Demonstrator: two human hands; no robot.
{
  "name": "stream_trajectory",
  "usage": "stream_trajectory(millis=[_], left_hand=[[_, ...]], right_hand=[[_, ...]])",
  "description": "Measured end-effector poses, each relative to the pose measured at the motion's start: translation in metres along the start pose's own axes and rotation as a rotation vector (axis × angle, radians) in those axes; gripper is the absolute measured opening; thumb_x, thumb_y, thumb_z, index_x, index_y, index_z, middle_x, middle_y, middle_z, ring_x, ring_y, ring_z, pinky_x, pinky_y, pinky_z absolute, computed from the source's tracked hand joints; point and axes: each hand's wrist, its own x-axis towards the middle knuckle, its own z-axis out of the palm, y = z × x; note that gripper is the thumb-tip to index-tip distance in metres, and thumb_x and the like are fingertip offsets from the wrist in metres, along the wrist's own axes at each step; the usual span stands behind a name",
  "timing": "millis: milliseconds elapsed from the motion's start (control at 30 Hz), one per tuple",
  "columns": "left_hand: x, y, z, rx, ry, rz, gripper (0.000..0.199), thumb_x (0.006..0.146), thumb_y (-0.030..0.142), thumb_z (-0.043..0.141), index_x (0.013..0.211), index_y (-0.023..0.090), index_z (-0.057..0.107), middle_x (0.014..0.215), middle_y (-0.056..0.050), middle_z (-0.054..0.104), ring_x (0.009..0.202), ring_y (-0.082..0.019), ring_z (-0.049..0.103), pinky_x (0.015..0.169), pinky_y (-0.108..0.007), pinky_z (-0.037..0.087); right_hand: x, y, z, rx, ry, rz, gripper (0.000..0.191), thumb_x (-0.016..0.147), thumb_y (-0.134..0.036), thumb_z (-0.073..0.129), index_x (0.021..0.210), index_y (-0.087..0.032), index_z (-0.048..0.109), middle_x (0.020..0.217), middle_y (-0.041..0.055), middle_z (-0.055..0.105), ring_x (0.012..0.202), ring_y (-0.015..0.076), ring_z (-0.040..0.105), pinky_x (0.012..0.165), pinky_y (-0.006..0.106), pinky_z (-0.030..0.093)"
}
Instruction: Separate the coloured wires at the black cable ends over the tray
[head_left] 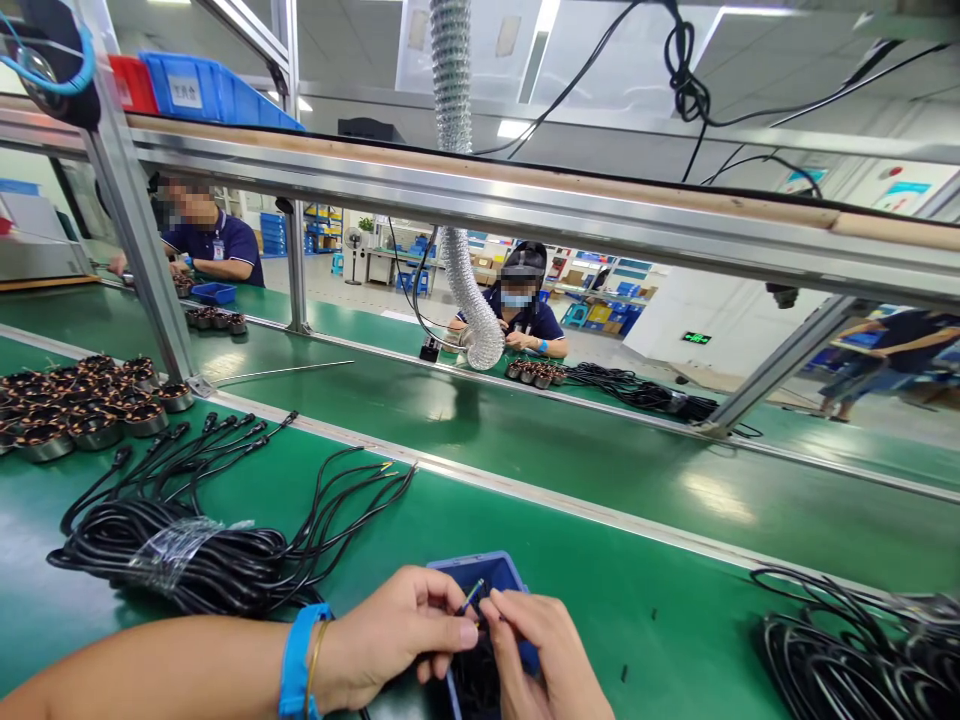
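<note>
My left hand, with a blue band at the wrist, is closed on the end of a black cable. Thin coloured wires, blue and yellow-green, stick out past its fingertips. Close beside them, my right hand is pinched at the wire tips; whatever sits between its fingers is too small and hidden to name. Both hands are over a blue plastic bin holding small black pieces, partly covered by the hands. A bundle of black cables wrapped in clear film lies to the left, with connectors and stripped ends fanned out.
Copper-wound motor stators crowd the far left. More black cables lie coiled at right, near small black bits. A metal frame crosses above, with a flexible duct hanging down. Co-workers sit across the bench.
</note>
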Motion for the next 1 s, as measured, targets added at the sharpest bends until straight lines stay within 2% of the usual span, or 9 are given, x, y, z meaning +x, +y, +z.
stream_trajectory(millis=[67,133,233,333,433,500,600,733,1000], left_hand=[[0.001,0.001,0.000,-0.018,0.014,0.015,0.040,0.062,0.046,0.079,0.077,0.016,0.057,0.052,0.007,0.046,0.046,-0.006,0.039,0.041,-0.018,0.027],[0.001,0.002,-0.001,-0.035,0.037,0.033,0.039,0.063,0.046,0.079,0.076,0.016,0.056,0.055,0.007,0.045,0.047,-0.006,0.039,0.041,-0.018,0.026],[-0.001,0.004,-0.001,-0.031,0.058,0.043,0.037,0.064,0.043,0.078,0.079,0.017,0.057,0.060,0.007,0.047,0.047,-0.005,0.039,0.042,-0.019,0.026],[-0.003,0.006,0.000,-0.018,0.066,0.049,0.035,0.063,0.041,0.077,0.080,0.016,0.058,0.066,0.005,0.051,0.048,-0.005,0.041,0.044,-0.019,0.027],[-0.005,0.008,0.002,-0.021,0.073,0.044,0.035,0.062,0.041,0.076,0.078,0.016,0.057,0.069,0.004,0.053,0.049,-0.004,0.041,0.044,-0.019,0.027],[-0.005,0.008,0.002,-0.023,0.080,0.035,0.035,0.061,0.040,0.076,0.078,0.016,0.056,0.070,0.003,0.053,0.049,-0.004,0.041,0.044,-0.019,0.027],[-0.004,0.009,0.002,-0.020,0.086,0.031,0.036,0.060,0.040,0.076,0.078,0.016,0.056,0.071,0.003,0.053,0.049,-0.004,0.042,0.044,-0.019,0.027],[-0.003,0.008,0.001,-0.014,0.080,0.025,0.037,0.061,0.042,0.076,0.078,0.016,0.056,0.069,0.004,0.052,0.049,-0.005,0.041,0.043,-0.019,0.027],[-0.003,0.006,0.001,-0.010,0.083,0.020,0.039,0.061,0.044,0.077,0.079,0.017,0.055,0.059,0.007,0.047,0.049,-0.006,0.039,0.043,-0.019,0.026]], right_hand=[[0.002,0.000,0.000,0.020,-0.039,-0.044,0.031,0.082,0.002,0.064,0.103,-0.021,0.069,0.082,0.0035,0.074,0.074,0.0172,0.068,0.069,0.029,0.056],[0.004,0.001,-0.003,0.051,-0.068,0.011,0.026,0.083,-0.002,0.064,0.098,-0.022,0.072,0.085,0.0038,0.075,0.078,0.0180,0.070,0.072,0.029,0.057],[0.007,0.003,-0.008,0.118,-0.083,0.328,0.012,0.086,-0.017,0.066,0.087,-0.023,0.076,0.087,0.0049,0.075,0.074,0.0181,0.070,0.066,0.026,0.058],[0.008,0.004,-0.012,0.240,-0.134,0.649,0.013,0.085,-0.031,0.069,0.086,-0.023,0.078,0.079,0.0043,0.074,0.057,0.0149,0.066,0.054,0.022,0.055],[0.010,0.001,-0.012,0.349,-0.176,0.799,0.017,0.080,-0.037,0.073,0.086,-0.023,0.080,0.069,0.0029,0.072,0.054,0.0151,0.064,0.055,0.022,0.056],[0.011,-0.003,-0.010,0.380,-0.133,0.860,0.018,0.078,-0.039,0.075,0.084,-0.023,0.081,0.068,0.0027,0.072,0.054,0.0151,0.063,0.055,0.022,0.056],[0.011,-0.008,-0.008,0.389,-0.046,0.915,0.017,0.076,-0.040,0.076,0.081,-0.024,0.081,0.070,0.0024,0.073,0.054,0.0141,0.062,0.055,0.021,0.055],[0.011,-0.006,-0.010,0.411,-0.132,0.899,0.018,0.076,-0.040,0.076,0.082,-0.024,0.081,0.060,0.0018,0.069,0.054,0.0158,0.064,0.054,0.022,0.056],[0.009,0.001,-0.013,0.428,-0.175,0.839,0.019,0.079,-0.040,0.075,0.086,-0.023,0.081,0.064,0.0033,0.072,0.053,0.0164,0.065,0.055,0.022,0.058]])
